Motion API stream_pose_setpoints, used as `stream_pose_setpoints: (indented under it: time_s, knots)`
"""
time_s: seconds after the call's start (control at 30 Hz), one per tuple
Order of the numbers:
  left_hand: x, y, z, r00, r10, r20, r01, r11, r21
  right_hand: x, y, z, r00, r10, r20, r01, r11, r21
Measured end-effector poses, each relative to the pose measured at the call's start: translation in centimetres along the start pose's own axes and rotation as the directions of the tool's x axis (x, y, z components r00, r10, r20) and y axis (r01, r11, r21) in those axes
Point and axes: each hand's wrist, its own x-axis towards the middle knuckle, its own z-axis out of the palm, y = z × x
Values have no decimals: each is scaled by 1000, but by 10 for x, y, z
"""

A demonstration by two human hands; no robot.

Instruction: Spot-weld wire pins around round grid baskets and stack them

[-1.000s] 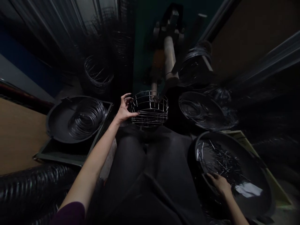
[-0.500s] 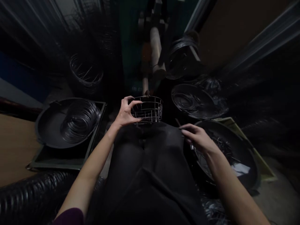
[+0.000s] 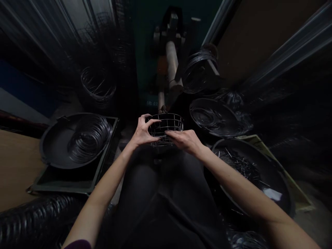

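A small round wire basket (image 3: 178, 121) is held in front of the machine, above my knees. My left hand (image 3: 144, 131) grips its left side, fingers curled over the rim and the thumb lower down. My right hand (image 3: 186, 140) is pinched at the near right side of the basket, its fingertips against or just in front of the wires. Half a second ago a short thin wire rod stuck out of this pinch; the fingers now mostly hide it.
Ahead stands a green machine with a pale cylindrical arm (image 3: 172, 62). To the left, a coil of wire (image 3: 89, 138) lies in a black pan (image 3: 55, 148). On the right are a pan of wire rings (image 3: 207, 116) and another with short rods (image 3: 241, 166). Wire rings lie bottom left.
My right hand has moved left from beside the rod pan to the basket, bringing the short rod. My left hand keeps its hold. The view has shifted slightly.
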Motion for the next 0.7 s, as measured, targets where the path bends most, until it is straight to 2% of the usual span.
stream_pose_setpoints:
  time_s: [0.13, 0.37, 0.7]
  knots:
    - [6, -3, 2, 1000, -11, -16, 10, 999, -44, 6, 8, 1, 997, -50, -59, 47, 997, -54]
    - [16, -6, 1, 999, -25, -27, 24, 998, -60, 15, 15, 0, 994, -69, -82, 62, 994, -91]
    - [30, -10, -2, 1000, -21, -13, 20, 998, -59, 25, 21, -2, 994, -18, -104, 15, 1000, -24]
